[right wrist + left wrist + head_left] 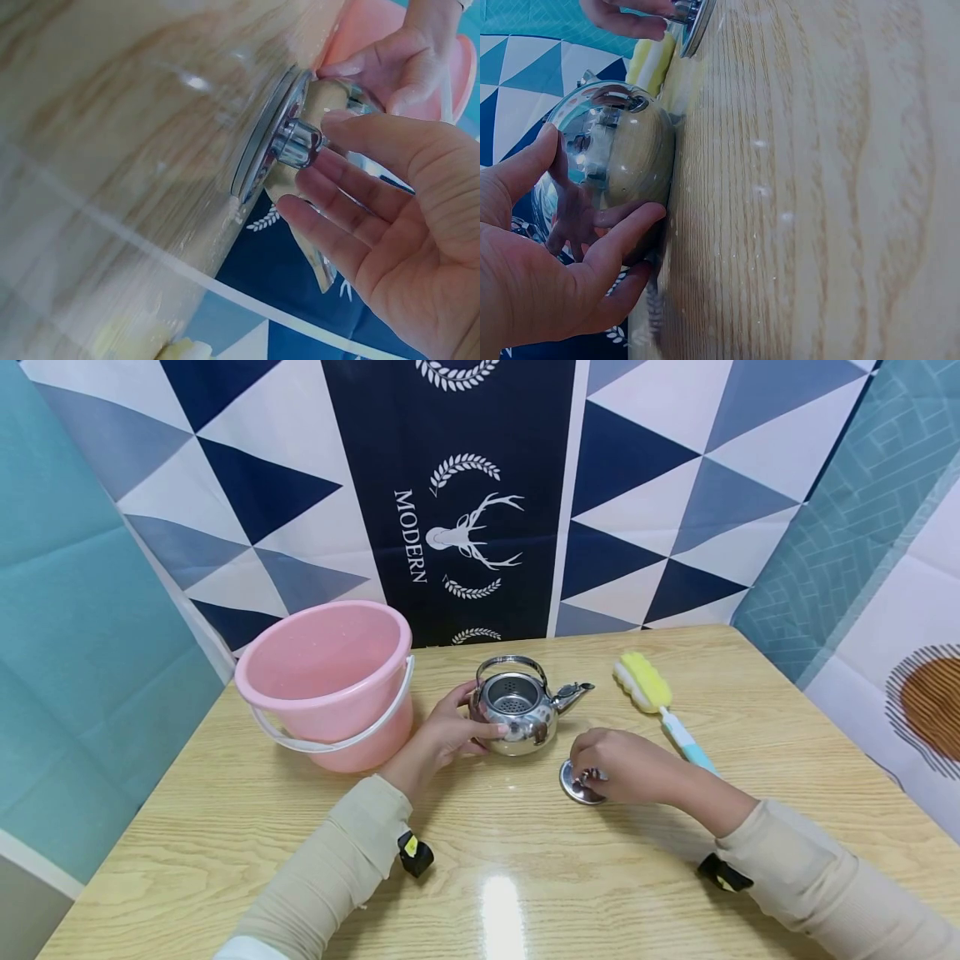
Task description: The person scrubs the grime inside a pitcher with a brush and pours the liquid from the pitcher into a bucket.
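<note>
A shiny steel teapot (pixel 517 714) with a raised loop handle stands uncovered on the table, a perforated strainer (pixel 513 703) showing inside its mouth. Its spout points right. My left hand (pixel 453 727) holds the pot's left side, thumb on the front of the belly and fingers around the side and back. To the right, the round steel lid (pixel 268 142) lies knob up on the tabletop. My right hand (pixel 622 766) has its thumb and fingertips at the lid's knob (pixel 301 144), pinching it.
A pink bucket (pixel 326 693) with a white handle stands left of the teapot, near the left forearm. A yellow and white sponge brush (pixel 645 681) lies at the right, its handle running behind the right hand. Patterned cloth (pixel 637 485) hangs behind the wooden table (pixel 465 860).
</note>
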The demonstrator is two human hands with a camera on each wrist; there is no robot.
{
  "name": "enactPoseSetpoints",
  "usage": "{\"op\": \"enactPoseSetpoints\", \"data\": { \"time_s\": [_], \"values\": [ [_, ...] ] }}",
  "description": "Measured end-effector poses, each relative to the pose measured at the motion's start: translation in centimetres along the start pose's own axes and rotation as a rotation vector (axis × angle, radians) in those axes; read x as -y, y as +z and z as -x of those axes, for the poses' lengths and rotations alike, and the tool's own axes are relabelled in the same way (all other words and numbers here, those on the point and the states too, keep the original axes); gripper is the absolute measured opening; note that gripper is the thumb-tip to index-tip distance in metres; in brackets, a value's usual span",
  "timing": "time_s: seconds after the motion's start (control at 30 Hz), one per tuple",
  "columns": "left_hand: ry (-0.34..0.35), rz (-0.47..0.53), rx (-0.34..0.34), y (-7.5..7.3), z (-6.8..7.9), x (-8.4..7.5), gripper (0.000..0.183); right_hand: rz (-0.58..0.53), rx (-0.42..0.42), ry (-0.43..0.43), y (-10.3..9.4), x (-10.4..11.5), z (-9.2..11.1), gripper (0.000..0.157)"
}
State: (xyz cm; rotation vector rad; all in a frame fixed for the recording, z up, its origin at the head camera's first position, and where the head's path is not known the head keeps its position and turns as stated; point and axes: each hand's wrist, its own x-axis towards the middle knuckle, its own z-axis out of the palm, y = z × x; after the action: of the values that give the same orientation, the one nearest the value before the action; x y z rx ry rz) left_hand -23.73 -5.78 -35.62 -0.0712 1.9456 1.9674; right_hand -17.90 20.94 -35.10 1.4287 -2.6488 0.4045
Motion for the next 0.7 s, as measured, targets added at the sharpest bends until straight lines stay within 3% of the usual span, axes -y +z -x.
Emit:
{"op": "enactPoseSetpoints", "data": {
  "time_s": [0.4,0.7],
  "values": [
    [0.004,-0.004,-0.004,0.1,0.0,0.1,0.092,0.067,-0.077,-0.019,-0.7,-0.1,-0.1,0.02],
    [0.003,-0.003,-0.01,0.1,-0.1,0.2,0.092,0.105,-0.058,0.019,-2.0,0.2,-1.4,0.026]
  ]
}}
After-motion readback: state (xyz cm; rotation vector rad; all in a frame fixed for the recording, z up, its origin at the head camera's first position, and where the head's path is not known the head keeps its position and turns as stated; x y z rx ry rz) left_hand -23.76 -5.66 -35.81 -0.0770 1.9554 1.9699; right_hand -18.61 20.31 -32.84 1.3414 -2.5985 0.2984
